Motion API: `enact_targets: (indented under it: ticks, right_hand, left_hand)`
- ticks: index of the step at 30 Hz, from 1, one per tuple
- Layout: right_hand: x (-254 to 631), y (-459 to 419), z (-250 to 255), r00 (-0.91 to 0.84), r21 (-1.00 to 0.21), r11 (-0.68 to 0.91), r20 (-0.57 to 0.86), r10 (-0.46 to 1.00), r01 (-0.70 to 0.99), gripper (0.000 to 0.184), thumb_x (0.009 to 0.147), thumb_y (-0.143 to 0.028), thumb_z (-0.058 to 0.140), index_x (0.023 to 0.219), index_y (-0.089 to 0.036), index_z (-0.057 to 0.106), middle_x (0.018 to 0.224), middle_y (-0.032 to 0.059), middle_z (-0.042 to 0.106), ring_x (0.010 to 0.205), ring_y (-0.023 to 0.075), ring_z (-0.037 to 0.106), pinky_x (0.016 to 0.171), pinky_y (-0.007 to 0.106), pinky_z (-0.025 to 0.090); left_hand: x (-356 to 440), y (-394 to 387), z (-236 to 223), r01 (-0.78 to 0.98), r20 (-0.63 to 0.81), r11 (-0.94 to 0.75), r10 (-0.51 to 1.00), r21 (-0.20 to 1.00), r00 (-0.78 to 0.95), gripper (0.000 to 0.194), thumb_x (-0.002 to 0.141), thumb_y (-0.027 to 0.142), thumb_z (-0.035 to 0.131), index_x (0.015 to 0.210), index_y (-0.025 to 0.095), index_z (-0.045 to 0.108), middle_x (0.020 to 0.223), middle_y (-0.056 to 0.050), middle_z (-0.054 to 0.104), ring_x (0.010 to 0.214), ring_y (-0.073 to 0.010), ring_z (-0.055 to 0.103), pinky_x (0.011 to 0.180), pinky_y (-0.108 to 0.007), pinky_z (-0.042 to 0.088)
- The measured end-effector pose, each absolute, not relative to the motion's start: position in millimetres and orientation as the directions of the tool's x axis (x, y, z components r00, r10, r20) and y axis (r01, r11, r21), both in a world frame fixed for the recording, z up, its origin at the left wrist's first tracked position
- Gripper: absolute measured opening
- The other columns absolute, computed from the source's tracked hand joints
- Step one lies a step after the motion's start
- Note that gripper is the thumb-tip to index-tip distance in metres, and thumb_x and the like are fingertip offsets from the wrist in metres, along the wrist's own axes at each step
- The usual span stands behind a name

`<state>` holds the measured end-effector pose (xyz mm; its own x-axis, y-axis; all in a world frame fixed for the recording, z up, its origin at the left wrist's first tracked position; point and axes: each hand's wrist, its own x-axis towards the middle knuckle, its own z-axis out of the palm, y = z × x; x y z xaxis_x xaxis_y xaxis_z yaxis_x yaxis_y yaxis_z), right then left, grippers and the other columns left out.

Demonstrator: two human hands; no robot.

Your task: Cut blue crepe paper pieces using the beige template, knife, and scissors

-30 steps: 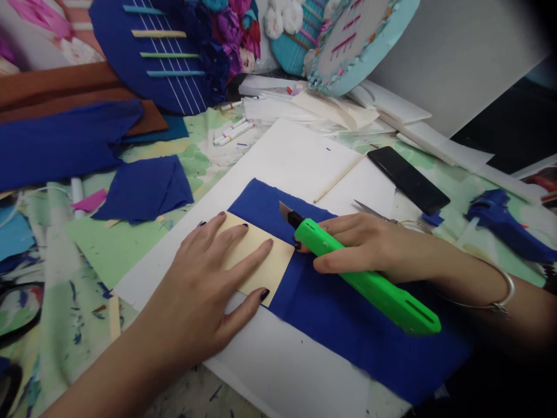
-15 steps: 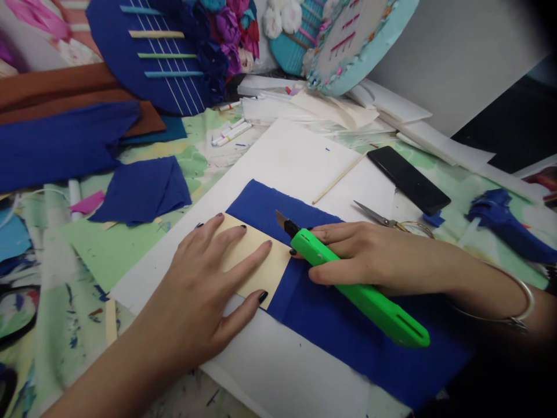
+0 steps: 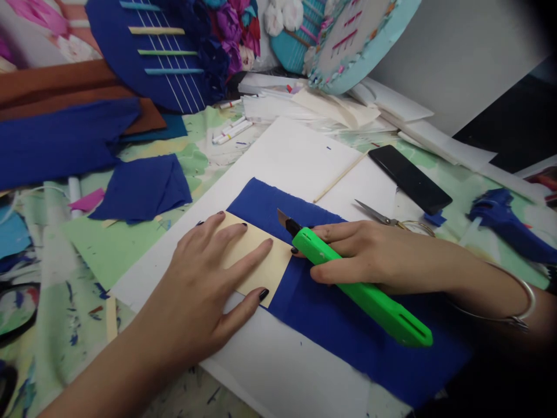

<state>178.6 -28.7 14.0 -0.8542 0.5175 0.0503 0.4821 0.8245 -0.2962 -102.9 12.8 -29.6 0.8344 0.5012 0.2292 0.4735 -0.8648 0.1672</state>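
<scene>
On the white board (image 3: 282, 157), a cream card (image 3: 277, 264) lay over one end of a long piece of blue paper (image 3: 324, 319). The left hand (image 3: 202, 284) was palm down and unclenched, its forearm reaching in from the lower left, its spread fingertips resting on the card and the thumb bent near its lower corner. The right hand (image 3: 374, 252) came in from the right, a bangle (image 3: 531, 302) on its wrist, and gripped a green cutter (image 3: 365, 296) between thumb and fingers, the handle slanting down to the right below the palm. The blade pointed up and to the left above the blue paper; whether it touched could not be told. Beyond the right hand lay scissors (image 3: 383, 217), a thin stick (image 3: 339, 179) and a black phone (image 3: 411, 179).
</scene>
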Motion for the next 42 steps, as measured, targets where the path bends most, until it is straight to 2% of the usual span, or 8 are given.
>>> enact_targets:
  ticks: [8,25,30,35,42]
  right_hand:
    - [179.0,-29.4,13.5,-0.854,-0.29,0.826,0.051,0.518,0.483,0.022,0.1,-0.015,0.038,0.102,-0.017,0.06,0.091,0.0072,0.065,0.103,0.0187,0.058,0.097,0.033,0.047]
    - [177.5,-29.5,17.2,-0.859,-0.299,0.826,0.036,0.51,0.478,0.023,0.099,-0.014,0.038,0.104,-0.018,0.059,0.092,0.0077,0.067,0.096,0.0175,0.06,0.095,0.035,0.047]
    - [177.3,-29.9,17.0,-0.856,-0.298,0.819,0.011,0.517,0.49,0.023,0.098,-0.013,0.037,0.106,-0.017,0.059,0.087,0.0068,0.065,0.098,0.0177,0.059,0.102,0.036,0.043]
    - [177.7,-30.0,15.3,-0.863,-0.297,0.825,0.009,0.506,0.481,0.021,0.096,-0.012,0.041,0.107,-0.017,0.057,0.086,0.0053,0.063,0.094,0.0178,0.059,0.107,0.039,0.039]
    - [176.3,-30.5,17.6,-0.859,-0.304,0.818,-0.001,0.511,0.488,0.019,0.09,-0.012,0.049,0.106,-0.016,0.057,0.085,0.0063,0.064,0.093,0.0192,0.058,0.102,0.037,0.042]
  left_hand:
    - [-105.7,14.7,-31.8,0.485,0.22,-0.855,0.516,0.183,0.828,0.048,0.091,0.028,0.046,0.138,0.029,0.05,0.139,-0.013,0.042,0.136,-0.0432,0.029,0.105,-0.063,0.029]
    - [-105.2,14.6,-31.7,0.473,0.229,-0.866,0.499,0.162,0.836,0.052,0.088,0.035,0.053,0.139,0.028,0.049,0.141,-0.014,0.04,0.137,-0.0445,0.028,0.105,-0.063,0.028]
    - [-104.8,14.6,-31.5,0.469,0.243,-0.872,0.49,0.14,0.837,0.052,0.088,0.035,0.054,0.139,0.027,0.048,0.141,-0.015,0.039,0.136,-0.0439,0.029,0.104,-0.063,0.03]
    - [-104.6,13.9,-31.3,0.468,0.25,-0.873,0.487,0.135,0.837,0.053,0.087,0.037,0.055,0.139,0.028,0.048,0.139,-0.015,0.041,0.134,-0.0439,0.031,0.103,-0.063,0.032]
    - [-105.4,14.0,-32.5,0.461,0.261,-0.878,0.478,0.13,0.839,0.054,0.087,0.035,0.055,0.14,0.028,0.045,0.14,-0.015,0.04,0.136,-0.0428,0.03,0.102,-0.063,0.033]
